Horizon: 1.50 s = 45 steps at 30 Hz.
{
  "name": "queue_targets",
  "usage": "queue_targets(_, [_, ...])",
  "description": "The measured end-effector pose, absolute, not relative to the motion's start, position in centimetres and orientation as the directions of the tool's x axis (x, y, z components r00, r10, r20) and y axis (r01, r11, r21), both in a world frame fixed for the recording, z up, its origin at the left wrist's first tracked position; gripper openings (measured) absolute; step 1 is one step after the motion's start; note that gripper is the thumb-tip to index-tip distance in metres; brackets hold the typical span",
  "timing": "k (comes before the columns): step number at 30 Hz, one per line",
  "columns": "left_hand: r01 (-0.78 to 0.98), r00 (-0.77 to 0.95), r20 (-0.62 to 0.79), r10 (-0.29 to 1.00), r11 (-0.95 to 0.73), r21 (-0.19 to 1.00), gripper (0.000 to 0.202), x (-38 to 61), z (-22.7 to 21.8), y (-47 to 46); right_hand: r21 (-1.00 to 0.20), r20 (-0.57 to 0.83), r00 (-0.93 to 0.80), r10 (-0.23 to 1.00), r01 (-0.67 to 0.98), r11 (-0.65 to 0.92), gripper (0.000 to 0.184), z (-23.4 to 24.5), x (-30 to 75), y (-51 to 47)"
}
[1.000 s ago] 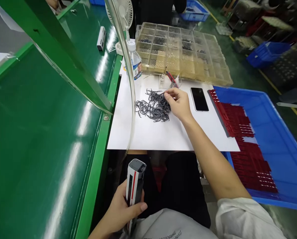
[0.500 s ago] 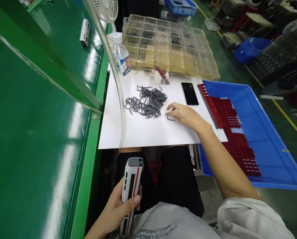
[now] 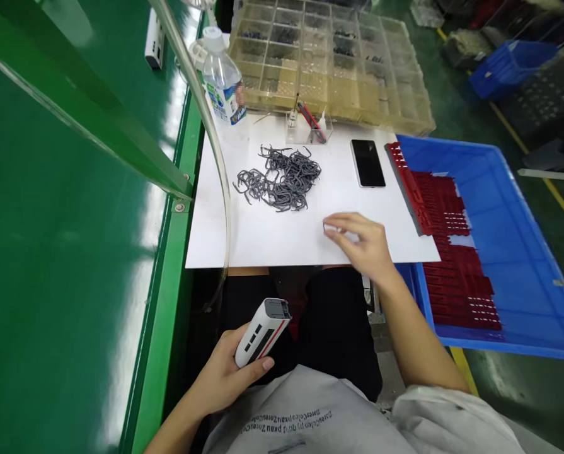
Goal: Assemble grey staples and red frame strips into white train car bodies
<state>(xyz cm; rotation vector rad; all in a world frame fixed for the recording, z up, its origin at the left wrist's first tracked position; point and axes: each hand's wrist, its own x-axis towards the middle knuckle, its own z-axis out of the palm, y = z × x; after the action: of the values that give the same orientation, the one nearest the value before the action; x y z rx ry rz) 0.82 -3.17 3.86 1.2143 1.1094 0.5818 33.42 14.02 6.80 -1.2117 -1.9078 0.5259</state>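
1 thin dark pc. (image 3: 324,227) pinched over white board (image 3: 272,243), toy train car (image 3: 263,334) held off its near edge.
The train car, w/ its red stripe, is gripped by the L hand (image 3: 225,371), on the wearer's side of the board. The pc., mostly hidden, is nipped by the R hand (image 3: 363,246) over the board's near right part. Grey bent hooks (image 3: 295,183) are piled mid-board. Step in hand looks like the handling of 1 small pc.; for the next move, a firm pinch & a steady L hand seem needed.
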Motion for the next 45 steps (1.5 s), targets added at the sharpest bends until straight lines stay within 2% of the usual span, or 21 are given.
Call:
queue_targets(2, [0.22,0.409,-0.312,0.858,0.239,0.946,0.034,1.3,4.2,-2.9,-0.786,0.381,-0.244,0.892,0.423,0.451,0.019,8.7,30.7,9.8])
queue_targets(6, [0.207,0.439,-0.306,0.845,0.236,0.949,0.035,2.3,4.9,-2.9,-0.844,0.388,-0.328,0.862,0.25,0.475,0.032,10.8,26.7,3.4])
queue_targets(11, [0.182,0.462,-0.329,0.823,0.276,0.944,0.038,3.3,5.3,-3.6,-0.848,0.419,-0.277,0.865,0.219,0.482,0.037,10.0,26.3,1.5])
queue_targets(14, [0.186,0.472,-0.298,0.83,0.236,0.954,0.031,3.6,5.3,-3.9,-0.879,0.396,-0.241,0.886,0.181,0.442,0.036,9.7,26.9,1.1])
queue_targets(19, [0.192,0.498,-0.281,0.82,0.211,0.958,0.025,4.1,5.7,-4.2,-0.854,0.424,-0.263,0.867,0.203,0.479,0.037,9.9,27.8,0.2])
queue_targets(23, [0.204,0.515,-0.294,0.805,0.219,0.954,0.027,4.5,6.2,-4.4,-0.7,0.525,-0.392,0.756,0.306,0.645,0.053,10.4,28.7,-0.4])
queue_targets(27, [0.298,0.533,-0.348,0.771,0.214,0.93,0.029,4.6,6.6,-4.4,-0.563,0.505,-0.486,0.714,0.442,0.699,0.063,10.9,30.3,-0.7])
queue_targets(30, [0.32,0.566,-0.35,0.747,0.193,0.928,0.028,4.8,6.8,-4.4,-0.578,0.516,-0.502,0.695,0.395,0.714,0.064,10.6,31.5,-1.1])
queue_targets(33, [0.247,0.648,-0.322,0.691,0.209,0.946,0.028,5.1,7.1,-4.5,-0.604,0.562,-0.488,0.668,0.31,0.734,0.066,10.3,32.5,-2.2])
queue_targets(36, [0.2,0.691,-0.329,0.644,0.267,0.943,0.027,5.6,7.5,-4.8,-0.593,0.545,-0.471,0.693,0.368,0.717,0.068,10.7,32.9,-3.7])
queue_targets(40, [0.287,0.639,-0.389,0.663,0.264,0.921,0.028,6.5,8.0,-5.3,-0.583,0.442,-0.432,0.786,0.528,0.618,0.076,11.8,33.0,-4.9])
queue_targets(45, [0.408,0.587,-0.416,0.694,0.191,0.893,0.031,7.2,8.2,-6.1,-0.695,0.415,-0.386,0.824,0.45,0.561,0.07,10.9,33.5,-5.1])
